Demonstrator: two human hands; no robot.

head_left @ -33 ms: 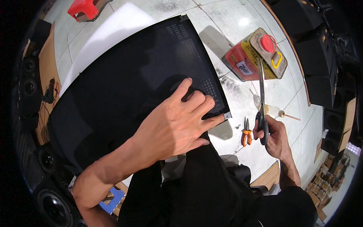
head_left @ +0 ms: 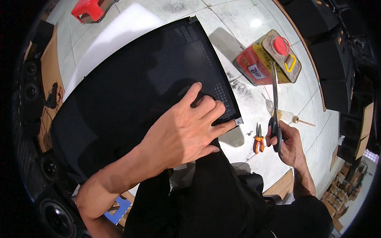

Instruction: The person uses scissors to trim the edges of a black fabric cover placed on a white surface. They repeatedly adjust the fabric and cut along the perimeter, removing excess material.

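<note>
A large, curved black speaker grille (head_left: 131, 75) tilts across the middle, its perforations showing through along the right end. On its near right part lies my left hand (head_left: 182, 129), fingers apart and partly bent. The little finger reaches a small metal corner bracket (head_left: 238, 121), and the thumb extends past the near edge. My right hand (head_left: 290, 144), off to the right, is closed on the black handles of a pair of scissors (head_left: 275, 95). Their blades point away from me, with the tips in front of a red and yellow can (head_left: 254, 59). Whatever lies under the grille is hidden.
Orange-handled pliers (head_left: 258, 139) lie on the tiled floor, left of my right hand. A clear bottle (head_left: 286, 116) with a thin stick lies beyond that hand. White foam sheet (head_left: 115, 31) and a red stool (head_left: 88, 10) are at the far left. Speakers (head_left: 57, 216) line the left side.
</note>
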